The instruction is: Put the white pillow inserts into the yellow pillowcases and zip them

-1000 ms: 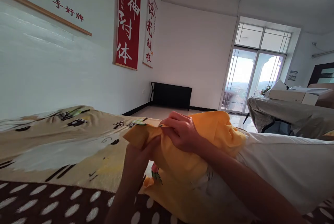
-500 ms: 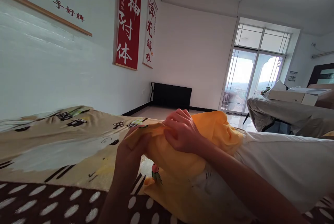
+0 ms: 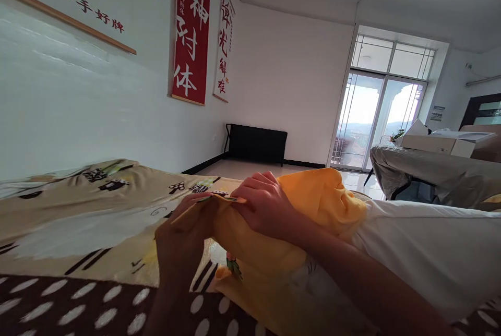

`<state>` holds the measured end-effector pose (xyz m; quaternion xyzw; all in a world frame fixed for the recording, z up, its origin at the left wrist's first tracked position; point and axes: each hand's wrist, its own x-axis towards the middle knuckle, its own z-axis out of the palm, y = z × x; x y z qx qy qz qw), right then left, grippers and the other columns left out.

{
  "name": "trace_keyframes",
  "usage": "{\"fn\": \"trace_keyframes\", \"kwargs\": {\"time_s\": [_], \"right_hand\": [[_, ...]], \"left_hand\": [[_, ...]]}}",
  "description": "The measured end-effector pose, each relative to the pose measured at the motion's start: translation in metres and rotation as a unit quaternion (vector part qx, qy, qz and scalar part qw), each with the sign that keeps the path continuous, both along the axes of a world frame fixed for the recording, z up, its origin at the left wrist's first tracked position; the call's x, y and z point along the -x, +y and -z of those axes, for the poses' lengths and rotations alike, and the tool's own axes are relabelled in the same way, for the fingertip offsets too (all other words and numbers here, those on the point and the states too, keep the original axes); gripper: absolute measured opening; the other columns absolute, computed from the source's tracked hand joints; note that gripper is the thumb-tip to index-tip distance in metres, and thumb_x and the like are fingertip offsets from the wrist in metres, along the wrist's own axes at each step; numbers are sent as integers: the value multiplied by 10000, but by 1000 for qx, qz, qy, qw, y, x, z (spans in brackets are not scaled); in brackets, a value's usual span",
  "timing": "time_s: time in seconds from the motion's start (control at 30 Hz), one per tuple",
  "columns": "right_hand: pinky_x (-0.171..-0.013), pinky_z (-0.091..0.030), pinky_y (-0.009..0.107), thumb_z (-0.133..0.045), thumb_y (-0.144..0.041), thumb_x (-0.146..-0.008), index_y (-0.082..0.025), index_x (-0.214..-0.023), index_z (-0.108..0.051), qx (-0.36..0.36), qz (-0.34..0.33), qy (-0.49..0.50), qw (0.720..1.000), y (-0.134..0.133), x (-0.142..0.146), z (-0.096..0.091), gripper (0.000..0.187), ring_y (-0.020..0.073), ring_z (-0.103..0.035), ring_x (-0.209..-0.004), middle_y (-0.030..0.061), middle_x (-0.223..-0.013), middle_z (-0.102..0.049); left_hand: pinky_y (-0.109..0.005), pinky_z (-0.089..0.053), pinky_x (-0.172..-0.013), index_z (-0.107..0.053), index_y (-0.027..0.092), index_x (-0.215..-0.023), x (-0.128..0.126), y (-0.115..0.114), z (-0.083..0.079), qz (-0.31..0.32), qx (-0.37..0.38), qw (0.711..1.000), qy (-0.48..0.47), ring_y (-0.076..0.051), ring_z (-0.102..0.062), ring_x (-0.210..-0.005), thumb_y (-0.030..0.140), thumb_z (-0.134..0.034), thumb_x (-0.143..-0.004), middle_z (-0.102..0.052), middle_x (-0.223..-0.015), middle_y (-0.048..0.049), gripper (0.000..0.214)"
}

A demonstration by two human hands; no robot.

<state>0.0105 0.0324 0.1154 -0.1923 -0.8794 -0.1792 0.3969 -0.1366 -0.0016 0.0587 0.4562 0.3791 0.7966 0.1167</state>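
A yellow garment (image 3: 313, 200) with a small printed figure lies bunched on a patterned blanket (image 3: 78, 211). My left hand (image 3: 183, 237) is closed on the garment's near edge, pinching the cloth between thumb and fingers. My right hand (image 3: 266, 205) is closed on the same edge just to the right, with its fingers curled over the fold. The two hands nearly touch. A white cloth (image 3: 430, 258) lies under and to the right of the yellow garment, beneath my right forearm.
The blanket's near part is dark brown with white dots (image 3: 78, 310). Red and white scrolls (image 3: 190, 33) hang on the left wall. A black bench (image 3: 256, 143) stands at the far wall beside glass doors (image 3: 376, 122). A covered table with boxes (image 3: 438, 164) is at right.
Both hands have shifted a little to the left along the garment's edge, drawing the yellow cloth with them. My left hand has risen and closed more tightly on the fold.
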Motion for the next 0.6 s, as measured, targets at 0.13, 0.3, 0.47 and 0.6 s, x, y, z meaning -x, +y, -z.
{"fn": "trace_keyframes", "kwargs": {"time_s": [0.13, 0.3, 0.47, 0.6], "right_hand": [[-776, -330, 295, -609, -290, -820, -207, -836, -620, 43, -7, 12, 999, -2, 7, 3, 86, 143, -577, -813, -6, -809, -681], [-774, -331, 277, -589, -196, -778, -205, -793, -608, 78, -9, 0, 997, 2, 16, 8, 26, 125, -583, -717, -37, -693, -660], [-749, -342, 270, -574, -158, -719, -202, -794, -611, 113, 16, 8, 993, 7, 20, 4, 94, 135, -572, -723, -25, -718, -654], [-731, -339, 274, -578, -167, -757, -196, -763, -609, 160, 35, 25, 986, 12, 18, -1, 43, 130, -547, -706, -21, -725, -643]], "left_hand": [[-215, -449, -662, -661, 185, -743, 5, -5, -3, 25, -2, 1000, -7, -145, -554, -789, 366, -709, -675, -616, -815, 7, 200], [-221, -431, -587, -621, 188, -640, 7, -12, -9, 7, -31, 999, 39, -141, -523, -699, 393, -702, -639, -590, -713, 15, 221], [-277, -413, -730, -592, 211, -819, 1, -11, -4, -192, -18, 981, 1, -145, -479, -729, 374, -668, -683, -511, -772, 14, 226], [-290, -363, -718, -471, 216, -709, -16, -12, 6, -319, -82, 944, -22, -144, -400, -654, 323, -715, -628, -403, -672, 28, 278]]}}
